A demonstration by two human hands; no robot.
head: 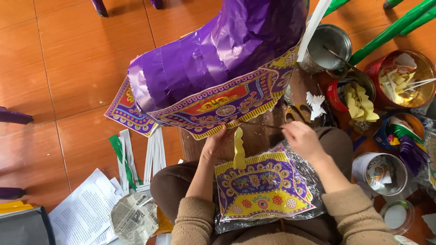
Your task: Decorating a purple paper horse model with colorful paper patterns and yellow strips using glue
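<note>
we press our left hand [217, 144] up against the patterned border under one big purple foil figure [218, 54], a yellow paper strip [239, 149] pinched in its closed fingers. our right hand [302, 138] is curled shut beside it; what it grips we cannot tell. one printed panel [261, 190] lies on our lap. four open tins [329, 45] stand right.

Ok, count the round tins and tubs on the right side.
6, maybe more hidden. A steel pot at top, a red tin beside it, a small red tin, a blue tub, a white cup, and a clear tub lowest.
</note>
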